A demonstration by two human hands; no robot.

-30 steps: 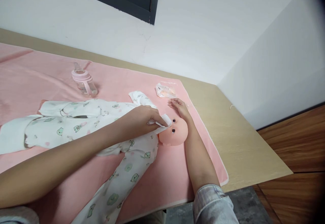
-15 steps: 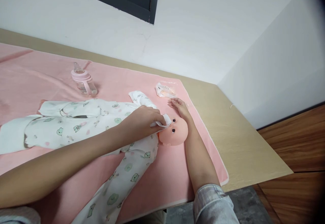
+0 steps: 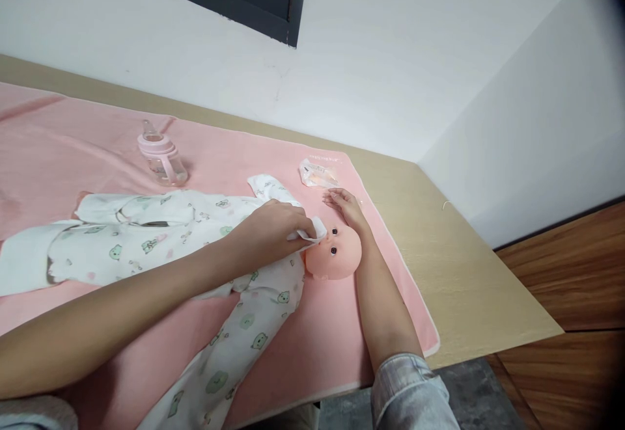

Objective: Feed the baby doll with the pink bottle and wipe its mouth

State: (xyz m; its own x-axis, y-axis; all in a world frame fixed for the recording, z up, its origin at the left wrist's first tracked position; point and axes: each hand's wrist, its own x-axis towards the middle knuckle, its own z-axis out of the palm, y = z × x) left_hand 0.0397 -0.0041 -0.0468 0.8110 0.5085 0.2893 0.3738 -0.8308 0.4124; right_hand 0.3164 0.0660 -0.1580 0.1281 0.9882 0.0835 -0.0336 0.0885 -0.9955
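Observation:
A baby doll (image 3: pixel 342 257) lies on its back in white printed clothes (image 3: pixel 168 238), its bald head to the right. My left hand (image 3: pixel 273 228) reaches across the doll's chest and pinches a white wipe (image 3: pixel 317 229), which lies against the lower face around the mouth. Past the far side of the head rests my right hand (image 3: pixel 343 205), fingers stretched out on the pink mat (image 3: pixel 322 339) and holding nothing. Its forearm curves around the top of the doll's head. Close to those fingertips is a small clear plastic packet (image 3: pixel 318 174).
A baby bottle (image 3: pixel 162 160) with a pink collar and handle stands on the mat at the far left. The mat covers much of a light wooden table (image 3: pixel 469 293). Behind it rises a white wall (image 3: pixel 361 59) with a dark window frame (image 3: pixel 263 4).
My left hand has shifted slightly left with the wipe, from near the nose toward the doll's mouth and chin. My right hand and the doll have stayed in place.

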